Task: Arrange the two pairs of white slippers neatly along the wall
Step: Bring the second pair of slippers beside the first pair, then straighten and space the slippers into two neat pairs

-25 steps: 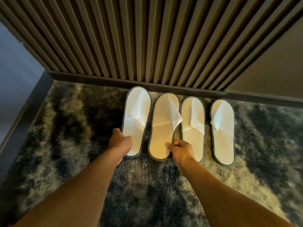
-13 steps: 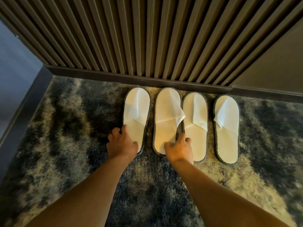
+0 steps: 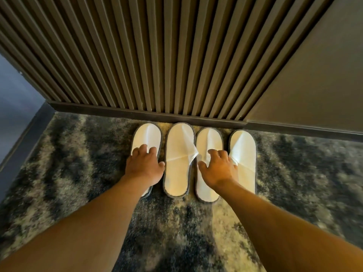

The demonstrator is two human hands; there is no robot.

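Several white slippers with grey edging lie side by side on the carpet, toes at the slatted wall [image 3: 157, 55]. My left hand [image 3: 144, 165] rests flat, fingers spread, on the leftmost slipper [image 3: 146, 135]. The second slipper [image 3: 177, 154] lies uncovered, its strap corner turned up. My right hand [image 3: 217, 168] lies with fingers spread across the third slipper [image 3: 208, 139] and touches the edge of the rightmost slipper [image 3: 245, 154]. Neither hand grips anything.
A dark baseboard [image 3: 117, 111] runs under the slats. A plain brown panel [image 3: 314, 85] continues the wall to the right. A blue-grey wall [image 3: 13, 107] closes the left side. The mottled grey and cream carpet [image 3: 78, 163] spreads all round.
Both hands have moved forward from the slippers' heels onto their middles. My right hand has shifted from the second slipper's heel over to the third. The row now sits closer to the baseboard.
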